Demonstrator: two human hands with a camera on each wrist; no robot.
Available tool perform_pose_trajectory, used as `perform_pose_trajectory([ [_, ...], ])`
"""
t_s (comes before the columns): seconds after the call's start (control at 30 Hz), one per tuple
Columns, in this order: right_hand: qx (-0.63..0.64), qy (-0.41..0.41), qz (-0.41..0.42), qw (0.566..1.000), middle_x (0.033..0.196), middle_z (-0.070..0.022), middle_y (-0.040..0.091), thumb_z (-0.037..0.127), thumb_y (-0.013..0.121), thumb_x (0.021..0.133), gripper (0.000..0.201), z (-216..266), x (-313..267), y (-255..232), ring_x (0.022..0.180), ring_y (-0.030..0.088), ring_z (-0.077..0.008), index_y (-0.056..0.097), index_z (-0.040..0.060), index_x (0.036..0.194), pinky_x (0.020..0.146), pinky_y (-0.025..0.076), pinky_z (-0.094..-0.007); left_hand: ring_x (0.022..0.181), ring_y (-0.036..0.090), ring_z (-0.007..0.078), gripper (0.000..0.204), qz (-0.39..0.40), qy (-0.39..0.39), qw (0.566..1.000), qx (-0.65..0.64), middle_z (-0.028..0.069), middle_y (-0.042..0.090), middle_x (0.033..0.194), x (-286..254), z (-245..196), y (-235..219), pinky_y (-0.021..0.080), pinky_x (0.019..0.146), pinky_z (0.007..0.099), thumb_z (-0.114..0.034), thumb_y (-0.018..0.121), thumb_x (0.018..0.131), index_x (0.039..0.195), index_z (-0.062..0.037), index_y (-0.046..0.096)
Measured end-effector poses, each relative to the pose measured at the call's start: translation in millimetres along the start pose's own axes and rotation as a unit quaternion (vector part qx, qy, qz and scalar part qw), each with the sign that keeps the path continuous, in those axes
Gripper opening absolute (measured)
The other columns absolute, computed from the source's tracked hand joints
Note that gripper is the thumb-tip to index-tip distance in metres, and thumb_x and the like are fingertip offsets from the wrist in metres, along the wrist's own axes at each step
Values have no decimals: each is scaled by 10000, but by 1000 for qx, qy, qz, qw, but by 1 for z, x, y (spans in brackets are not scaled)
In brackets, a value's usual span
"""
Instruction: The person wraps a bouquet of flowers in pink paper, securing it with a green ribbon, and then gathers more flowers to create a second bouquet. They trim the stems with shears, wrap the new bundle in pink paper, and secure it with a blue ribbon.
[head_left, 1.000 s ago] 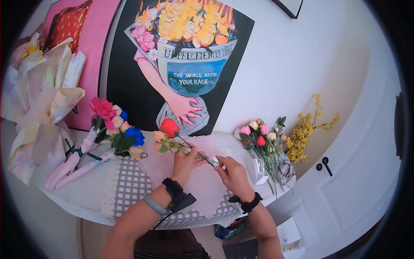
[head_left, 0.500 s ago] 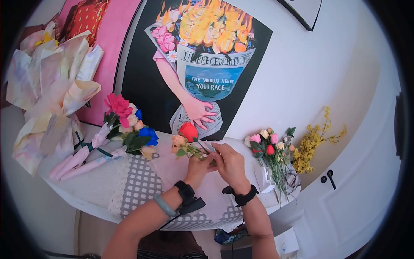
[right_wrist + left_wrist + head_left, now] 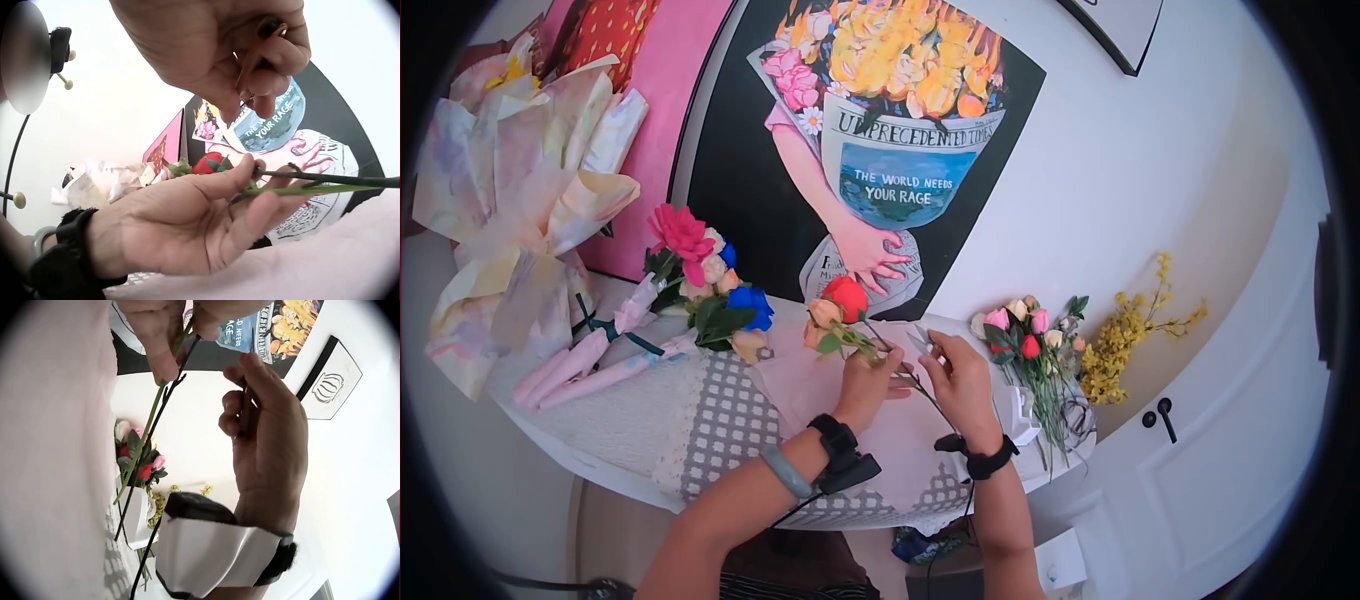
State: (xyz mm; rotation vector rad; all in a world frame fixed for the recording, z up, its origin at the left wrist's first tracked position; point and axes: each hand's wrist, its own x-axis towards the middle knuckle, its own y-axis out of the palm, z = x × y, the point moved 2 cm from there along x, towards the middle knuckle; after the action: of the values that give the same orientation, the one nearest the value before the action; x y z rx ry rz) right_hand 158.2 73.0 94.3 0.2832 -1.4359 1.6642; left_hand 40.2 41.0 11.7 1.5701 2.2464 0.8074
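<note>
In the head view my left hand (image 3: 868,388) pinches the stems of a red rose (image 3: 845,297) and some peach roses (image 3: 824,312) between thumb and fingers. The dark green stem (image 3: 325,178) and a lighter green stem (image 3: 331,190) run side by side past its fingertips. My right hand (image 3: 962,378) is just to the right, raised above the stems, its fingers curled round a slim tool (image 3: 253,59) with a brownish body and thin tip. Most of that tool is hidden by the fingers. Pale pink paper (image 3: 785,385) lies beneath the hands.
Wrapped pink bundles (image 3: 590,360) and blue and pink flowers (image 3: 748,308) lie on the left, near a large paper-wrapped bouquet (image 3: 510,200). More loose flowers (image 3: 1030,345), a white holder (image 3: 1022,415) and yellow sprays (image 3: 1105,365) are at the right. A painting (image 3: 720,180) leans behind.
My right hand first held near the stems' lower end, then came up against my left hand, and now is a little apart to the right. My left hand keeps its hold on the roses.
</note>
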Motion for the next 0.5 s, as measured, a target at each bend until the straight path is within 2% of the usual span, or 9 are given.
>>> perform_pose_trajectory([
  [0.07, 4, 28, 8, 1000, 759, -112, 583, 84, 640, 771, 276, -7, -17, -7, 577, 566, -265, 594, 20, 1036, 545, 456, -336, 721, 653, 186, 182, -6, 2, 1000, 4, 104, 633, 861, 1, 1, 0, 566, 560, 285, -212, 533, 904, 981, -47, 521],
  [0.2, -17, 34, 68, 997, 809, -140, 618, 71, 634, 774, 205, -18, -45, -14, 644, 606, -294, 618, 17, 971, 565, 468, -339, 683, 653, 181, 166, -16, 12, 1000, 19, 106, 639, 840, 2, 2, -2, 559, 529, 274, -208, 527, 906, 966, -53, 522],
  [0.33, -24, 55, 40, 997, 817, -133, 626, 66, 630, 761, 201, -20, -57, -23, 669, 612, -300, 625, 33, 959, 590, 476, -347, 671, 652, 178, 170, -21, 22, 999, 40, 106, 642, 830, 2, -1, -3, 553, 516, 266, -207, 527, 905, 965, -48, 514],
  [0.43, -8, 93, 70, 993, 799, -121, 623, 62, 629, 762, 199, -12, -62, -36, 659, 612, -290, 624, 39, 960, 587, 477, -344, 664, 650, 173, 173, -28, 24, 999, 36, 104, 640, 820, 4, 1, -4, 544, 503, 256, -203, 529, 903, 965, -43, 505],
  [0.5, -50, 41, 93, 994, 790, -113, 621, 67, 629, 767, 193, -23, -74, -38, 654, 612, -283, 622, 41, 957, 583, 478, -340, 653, 647, 164, 171, -34, 23, 999, 23, 98, 636, 809, 4, -1, -4, 534, 489, 244, -194, 533, 901, 962, -38, 499],
])
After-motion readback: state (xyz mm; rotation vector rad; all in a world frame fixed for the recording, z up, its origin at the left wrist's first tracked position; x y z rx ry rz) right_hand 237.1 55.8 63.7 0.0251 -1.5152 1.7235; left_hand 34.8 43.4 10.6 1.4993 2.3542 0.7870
